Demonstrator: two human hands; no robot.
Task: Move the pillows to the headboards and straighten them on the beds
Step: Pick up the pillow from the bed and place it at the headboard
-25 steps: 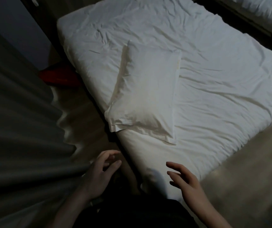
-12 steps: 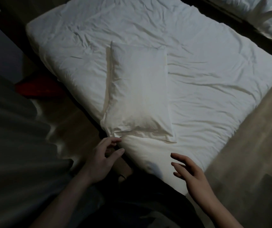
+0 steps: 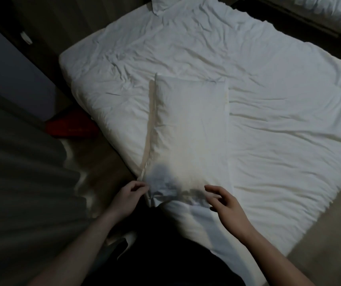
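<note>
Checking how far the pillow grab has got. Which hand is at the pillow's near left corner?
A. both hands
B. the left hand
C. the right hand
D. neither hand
B: the left hand curls its fingers at the near left corner of the pillow, while the right hand hovers spread over the near edge.

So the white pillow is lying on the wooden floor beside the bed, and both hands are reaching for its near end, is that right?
Not quite. In the head view the pillow lies on the bed, on top of the white cover, not on the floor. The rest holds: the left hand and right hand are both at its near end.
</note>
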